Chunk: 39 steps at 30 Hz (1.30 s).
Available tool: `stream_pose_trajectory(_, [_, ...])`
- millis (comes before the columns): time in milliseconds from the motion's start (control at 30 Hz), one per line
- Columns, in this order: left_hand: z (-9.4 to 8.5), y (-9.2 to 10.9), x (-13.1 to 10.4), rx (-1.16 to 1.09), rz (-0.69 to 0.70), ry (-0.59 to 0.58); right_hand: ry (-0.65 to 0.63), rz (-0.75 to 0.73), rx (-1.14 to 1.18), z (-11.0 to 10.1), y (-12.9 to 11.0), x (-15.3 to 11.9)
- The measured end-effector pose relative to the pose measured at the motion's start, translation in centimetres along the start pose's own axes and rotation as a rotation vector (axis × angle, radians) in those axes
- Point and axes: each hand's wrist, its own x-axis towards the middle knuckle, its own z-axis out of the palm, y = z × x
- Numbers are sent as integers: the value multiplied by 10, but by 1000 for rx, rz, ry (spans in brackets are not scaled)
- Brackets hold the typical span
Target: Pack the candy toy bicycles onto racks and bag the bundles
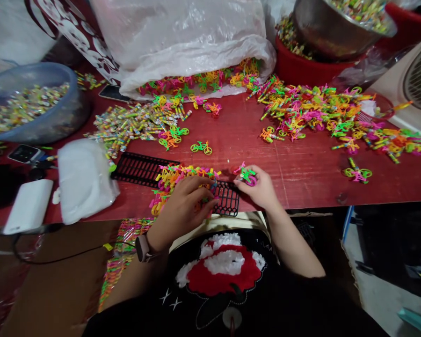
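Observation:
My right hand (pixel 258 188) pinches small plastic toy bicycles (pixel 248 174), green and magenta, between thumb and fingers beside the right end of a black slotted rack (pixel 228 200). My left hand (pixel 189 199) curves over that rack, its fingers apart and nearest to the colourful toy bicycles (pixel 182 173) crowded onto it. Part of the rack and its load is hidden under this hand. Another black rack section (pixel 136 169) lies to the left, bare of toys. A single green and yellow toy bicycle (pixel 201 148) rests on the red table ahead.
Candy-like printed tubes (pixel 126 124) are heaped at left, near a blue basin (pixel 73 107) of more. Toy bicycles with tubes form a pile (pixel 312 112) at right. A white sack (pixel 196 51) spills bicycles at the back. A plastic-bag stack (pixel 82 180) and white power bank (pixel 30 206) lie left.

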Motion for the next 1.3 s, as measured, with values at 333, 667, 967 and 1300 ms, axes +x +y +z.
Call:
stream_pose_trajectory(333, [4, -7, -5, 14, 4, 15, 2, -208, -161, 55, 1, -16])
stream_pose_trajectory(667, [5, -6, -6, 28, 13, 27, -49, -250, -377, 60, 6, -20])
stream_pose_trajectory(967, [-5, -5, -4, -20, 62, -10, -64, -274, -427, 59, 4, -15])
stream_pose_trajectory(1300, [2, -8, -2, -4, 38, 1, -63, -255, -358, 60, 7, -14])
